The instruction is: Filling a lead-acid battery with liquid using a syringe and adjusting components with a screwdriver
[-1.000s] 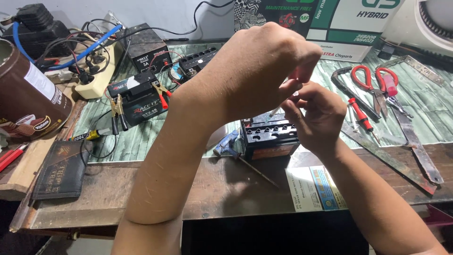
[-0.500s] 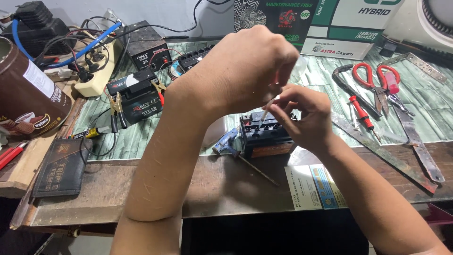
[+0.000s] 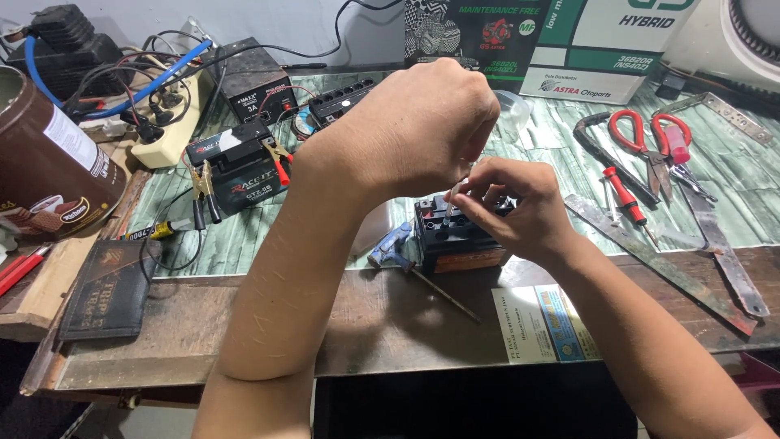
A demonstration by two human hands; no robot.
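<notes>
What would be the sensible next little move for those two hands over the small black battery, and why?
Probably a slight lowering of the thin pale piece pinched by the right hand toward the top of the small black battery. Its tip sits just above the battery's top, and the left hand is bunched close above it, seemingly steadying it.

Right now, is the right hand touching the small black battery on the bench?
Touching. The head view shows the right hand lying on top of the small black battery, its fingers curled over the upper edge with no gap visible.
</notes>
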